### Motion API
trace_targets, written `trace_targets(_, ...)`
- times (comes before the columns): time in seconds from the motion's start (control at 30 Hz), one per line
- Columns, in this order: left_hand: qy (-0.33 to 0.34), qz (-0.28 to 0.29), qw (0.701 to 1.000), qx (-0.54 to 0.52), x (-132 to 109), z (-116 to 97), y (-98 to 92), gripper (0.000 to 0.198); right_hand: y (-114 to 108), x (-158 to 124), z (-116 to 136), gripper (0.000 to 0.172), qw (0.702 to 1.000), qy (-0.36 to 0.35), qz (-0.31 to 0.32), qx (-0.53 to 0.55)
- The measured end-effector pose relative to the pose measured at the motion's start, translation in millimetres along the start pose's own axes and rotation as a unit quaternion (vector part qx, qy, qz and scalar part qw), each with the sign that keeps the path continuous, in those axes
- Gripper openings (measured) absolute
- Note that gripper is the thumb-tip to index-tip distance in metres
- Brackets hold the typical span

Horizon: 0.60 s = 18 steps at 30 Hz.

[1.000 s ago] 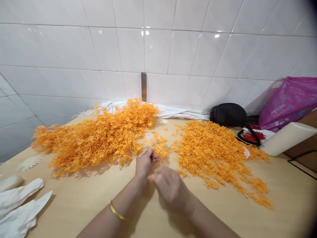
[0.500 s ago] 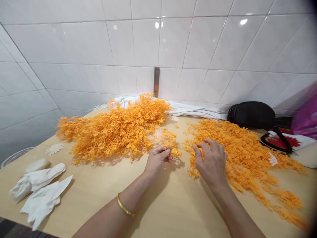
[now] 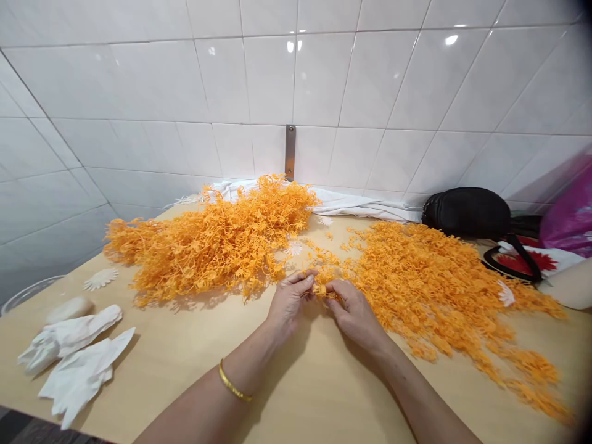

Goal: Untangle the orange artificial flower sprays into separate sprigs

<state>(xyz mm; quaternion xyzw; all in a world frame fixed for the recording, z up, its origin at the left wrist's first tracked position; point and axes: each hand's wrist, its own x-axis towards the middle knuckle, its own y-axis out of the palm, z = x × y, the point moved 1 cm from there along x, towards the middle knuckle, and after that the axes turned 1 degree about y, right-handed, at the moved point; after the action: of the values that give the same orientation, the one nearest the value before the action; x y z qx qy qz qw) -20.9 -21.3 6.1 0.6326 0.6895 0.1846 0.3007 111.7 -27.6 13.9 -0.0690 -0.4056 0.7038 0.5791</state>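
Low over the table's middle, my left hand (image 3: 290,300) pinches a small orange plastic flower sprig (image 3: 319,288) between thumb and fingers. My right hand (image 3: 354,311) meets it from the other side, its thumb and fingers closed on the same sprig. The fingertips nearly touch, so the exact grip is partly hidden. To the left lies a tall, tangled heap of orange sprigs with stems (image 3: 222,240). On the right spreads a flatter pile of orange flower pieces (image 3: 425,277), close beside my right hand.
Crumpled white tissues (image 3: 86,370) and a white oval object (image 3: 69,309) lie at the left. A white petal-shaped piece (image 3: 100,279) is near them. A black case (image 3: 467,213) and a purple bag (image 3: 568,203) stand at the back right. White cloth (image 3: 365,205) runs along the tiled wall.
My right hand has moved left from above the right pile to my left hand, and its fingers have closed on the sprig. My left hand has stayed almost in place.
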Motion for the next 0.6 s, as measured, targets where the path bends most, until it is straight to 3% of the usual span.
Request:
trace_targets(0.2, 0.034, 0.020, 0.997, 0.067, -2, 0, -0.2, 0.016, -2, 0, 3, 0.029, 0.980, 0.062, 0.075, 0.172)
trace_targets(0.33, 0.086, 0.060, 0.986, 0.133, -6, -3, 4.2, 0.014, 1, 0, 4, 0.020, 0.975, 0.096, 0.020, 0.199)
trace_targets(0.6, 0.136, 0.068, 0.964, 0.219, -8, -2, 9.2, 0.026, 2, 3, 0, 0.017, 0.933, 0.126, -0.047, 0.335)
